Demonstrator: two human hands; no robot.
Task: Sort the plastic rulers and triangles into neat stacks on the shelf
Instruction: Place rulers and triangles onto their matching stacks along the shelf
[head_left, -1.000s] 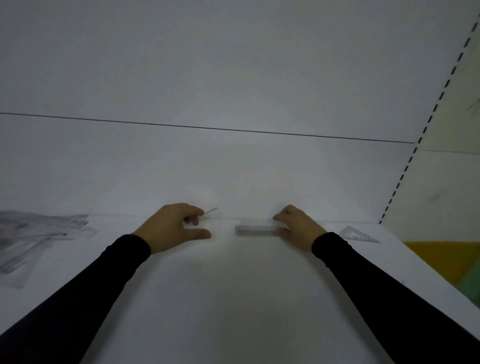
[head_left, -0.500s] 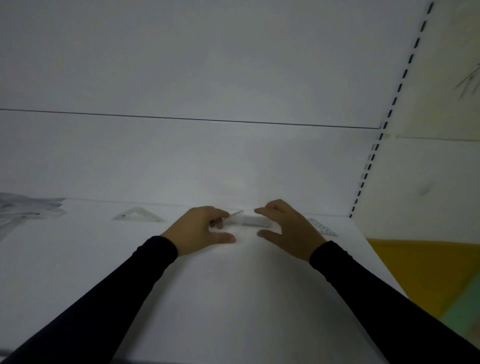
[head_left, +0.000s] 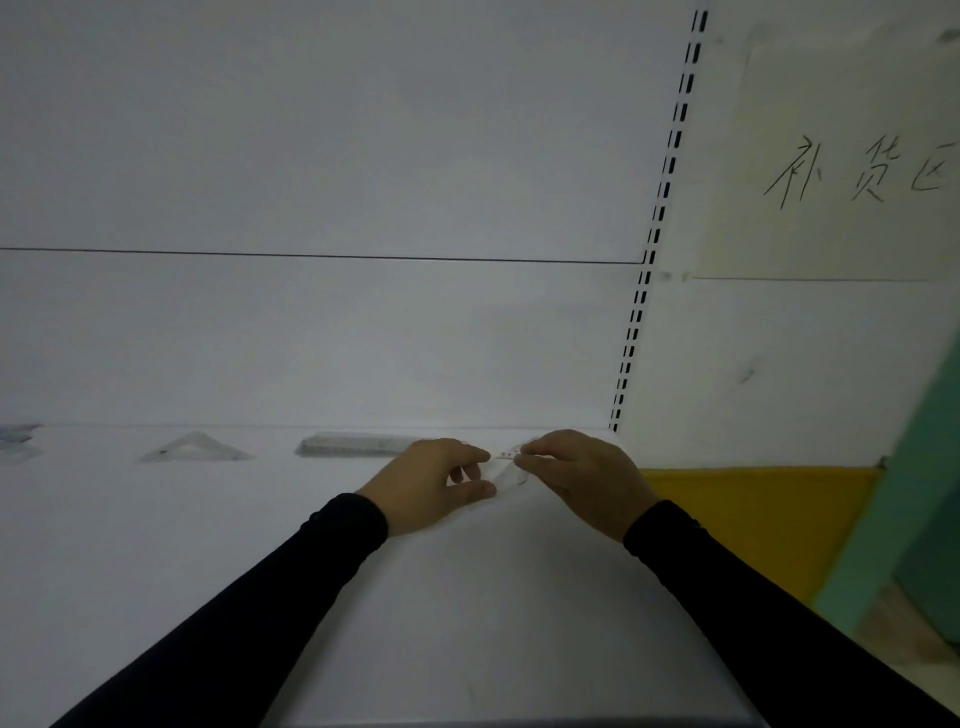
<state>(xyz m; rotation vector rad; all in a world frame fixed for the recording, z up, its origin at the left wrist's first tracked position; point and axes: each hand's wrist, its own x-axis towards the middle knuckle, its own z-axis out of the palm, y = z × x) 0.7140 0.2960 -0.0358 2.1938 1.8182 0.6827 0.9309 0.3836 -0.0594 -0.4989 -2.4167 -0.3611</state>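
Head view has a small clear plastic triangle (head_left: 506, 470) right at the centre of the action, lying at the far right end of the white shelf (head_left: 467, 597), close to the back panel, and I can only just make out its pale edges between the two hands. Left hand (head_left: 434, 480) is on it from the left, fingers curled, thumb and forefinger closed in on the piece; right hand (head_left: 582, 475) comes in from the right, fingertips pinching its far edge where a little printed strip shows. Both hands look narrow and gripping, though the plastic is so faint I can't tell exactly how much of it each one covers. Just to the left, I see a stack of rulers (head_left: 356, 445) lying flat along the back, its right end hidden behind the left hand. Further left sits another triangle (head_left: 195, 448), flat and apart from the rulers, and at the far left edge a blurred grey pile (head_left: 18, 439) I can't identify. Beyond the slotted upright (head_left: 657, 218) on the right, a pale wall (head_left: 831, 338) carries handwritten characters.
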